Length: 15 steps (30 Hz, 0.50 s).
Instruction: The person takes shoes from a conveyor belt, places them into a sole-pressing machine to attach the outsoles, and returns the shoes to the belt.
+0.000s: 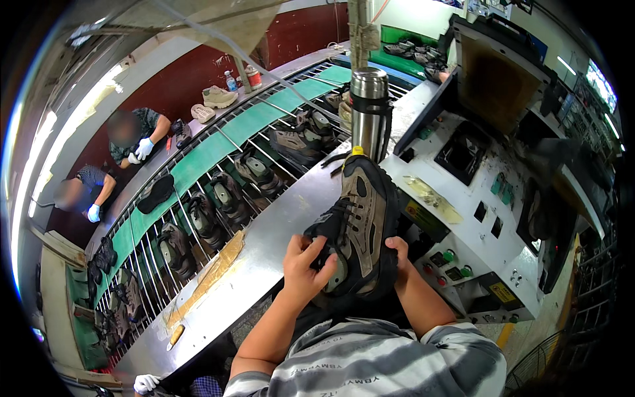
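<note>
"Steadying the brown-and-black shoe (370, 225) seemed to depend on the right grip (400, 257); was it closed?"

"Yes, it was clamped on the shoe, the thumb against the sole's edge, though its other fingers were hidden."

"And the left grip (305, 268)?"

"It touched the dark collar, beside the grey oval piece (336, 274). I couldn't tell whether thumb and fingers were closed on anything."

"Where was the shoe, then?"

"In front of the person's chest, toe pointing away, between the metal table (264, 245) and the white machine (456, 178)."

"So what could have gone wrong?"

"A drop, I judged. Had the right thumb slid while the left pulled at the collar, the heel could have twisted free and fallen toward the lap."

"What about the steel flask (370, 129)?"

"The toe overlapped it in the view; I couldn't tell whether they touched. A careless push forward might have knocked it over."

"And the laces (342, 215)?"

"They lay close to the left fingers, so a finger could have snagged them and jerked the shoe sideways."
</note>
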Each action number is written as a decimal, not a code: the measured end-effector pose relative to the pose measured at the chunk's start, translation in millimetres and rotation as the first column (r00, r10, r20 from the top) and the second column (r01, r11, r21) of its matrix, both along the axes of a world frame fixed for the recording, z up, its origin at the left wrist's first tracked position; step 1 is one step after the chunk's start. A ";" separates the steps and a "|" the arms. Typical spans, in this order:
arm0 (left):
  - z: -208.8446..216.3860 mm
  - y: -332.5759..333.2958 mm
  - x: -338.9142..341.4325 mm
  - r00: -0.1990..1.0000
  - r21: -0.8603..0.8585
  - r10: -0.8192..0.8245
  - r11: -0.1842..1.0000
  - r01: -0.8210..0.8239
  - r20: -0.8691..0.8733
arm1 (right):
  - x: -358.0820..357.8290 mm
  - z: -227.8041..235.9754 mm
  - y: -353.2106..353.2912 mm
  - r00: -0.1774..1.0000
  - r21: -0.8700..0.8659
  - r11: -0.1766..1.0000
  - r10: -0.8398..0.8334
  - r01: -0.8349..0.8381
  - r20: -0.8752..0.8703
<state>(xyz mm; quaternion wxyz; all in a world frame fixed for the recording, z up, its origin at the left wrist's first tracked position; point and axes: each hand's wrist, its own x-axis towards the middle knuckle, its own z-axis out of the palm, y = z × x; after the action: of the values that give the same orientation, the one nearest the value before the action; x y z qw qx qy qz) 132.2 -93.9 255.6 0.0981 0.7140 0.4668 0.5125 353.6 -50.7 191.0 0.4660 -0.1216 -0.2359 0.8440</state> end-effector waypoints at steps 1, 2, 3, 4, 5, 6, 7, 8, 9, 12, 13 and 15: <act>5.7 0.4 9.5 1.000 0.002 0.006 1.000 -0.006 -0.024 | 6.7 -1.3 -2.5 0.999 0.021 1.000 -0.024 0.023 0.021; 10.0 1.6 18.1 0.999 -0.021 0.002 1.000 -0.003 -0.036 | 14.6 -6.0 -4.2 0.998 0.012 0.999 -0.042 0.042 0.039; 15.2 3.5 26.3 0.999 -0.038 -0.002 0.999 0.000 -0.046 | 24.0 -11.3 -3.7 0.996 0.009 0.998 -0.061 0.061 0.060; 18.0 4.1 32.6 0.998 -0.056 -0.005 0.998 0.002 -0.056 | 31.7 -16.3 -3.6 0.994 0.006 0.997 -0.079 0.079 0.080; 18.0 4.3 35.7 0.999 -0.099 -0.047 0.994 0.046 -0.010 | 37.3 -21.5 -5.2 0.998 -0.016 0.998 -0.053 0.054 0.022; 17.4 7.1 36.5 0.995 -0.135 -0.088 0.987 0.092 0.038 | 41.8 -21.7 -6.4 0.999 -0.030 0.999 -0.030 0.029 -0.036; 16.2 9.9 35.5 0.988 -0.168 -0.126 0.976 0.139 0.086 | 45.6 -21.3 -7.9 0.996 -0.043 0.999 -0.006 0.002 -0.094; 13.2 11.5 30.5 0.977 -0.175 -0.177 0.965 0.195 0.116 | 48.0 -20.7 -10.9 0.989 -0.031 0.998 -0.052 0.048 -0.136; 15.0 12.5 27.8 0.968 -0.194 -0.226 0.950 0.243 0.105 | 46.0 -11.4 -16.9 0.979 -0.026 0.995 -0.097 0.094 -0.179; 26.3 13.6 26.7 0.934 -0.232 -0.356 0.905 0.356 0.045 | 54.8 -10.0 -19.1 0.946 0.014 0.997 -0.072 0.081 -0.315; 26.3 15.0 28.0 0.931 -0.244 -0.361 0.900 0.362 0.051 | 59.9 -12.4 -20.0 0.933 0.032 0.998 -0.037 0.051 -0.357; 23.1 18.1 28.9 0.928 -0.269 -0.367 0.889 0.370 0.063 | 63.9 -15.8 -24.7 0.917 0.029 1.000 0.006 0.006 -0.400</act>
<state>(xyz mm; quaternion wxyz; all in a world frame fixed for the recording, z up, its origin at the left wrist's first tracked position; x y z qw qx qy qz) 161.1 -75.8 278.6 0.2945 0.7660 0.3892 0.4184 417.5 -75.4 175.2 0.5060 0.0602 -0.1484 0.8475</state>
